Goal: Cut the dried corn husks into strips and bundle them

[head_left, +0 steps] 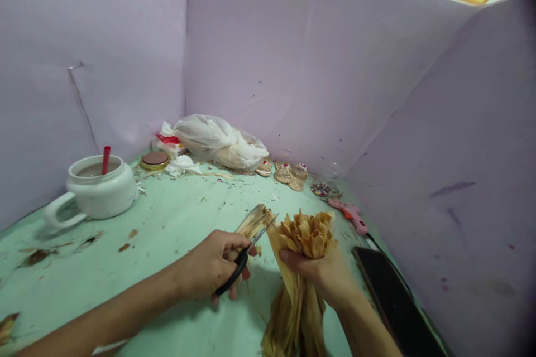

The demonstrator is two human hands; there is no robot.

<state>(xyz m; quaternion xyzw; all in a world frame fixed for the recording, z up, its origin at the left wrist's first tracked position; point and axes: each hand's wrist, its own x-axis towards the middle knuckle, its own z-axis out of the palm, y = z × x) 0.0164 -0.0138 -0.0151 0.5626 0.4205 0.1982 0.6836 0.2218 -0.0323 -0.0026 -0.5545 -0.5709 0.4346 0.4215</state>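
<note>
My left hand (213, 265) is closed around a pair of scissors with black handles (237, 272). The blades point up and right, and their tips reach a pale strip at the edge of a bundle of dried husks (307, 234). My right hand (322, 273) grips that bundle round its middle. Ruffled, petal-like ends stick out above the thumb, and long loose husks hang below the fist. A folded piece of dried husk (252, 222) lies just behind the scissors. Whether the blades are cutting into the strip, I cannot tell.
A white mug (103, 195) with a red straw stands at left. Along the back are a round compact (154, 159), a white plastic bag (218, 142) and several woven ornaments (283, 173). A pink glue gun (352, 215) and a dark phone-like slab (393, 295) lie at right.
</note>
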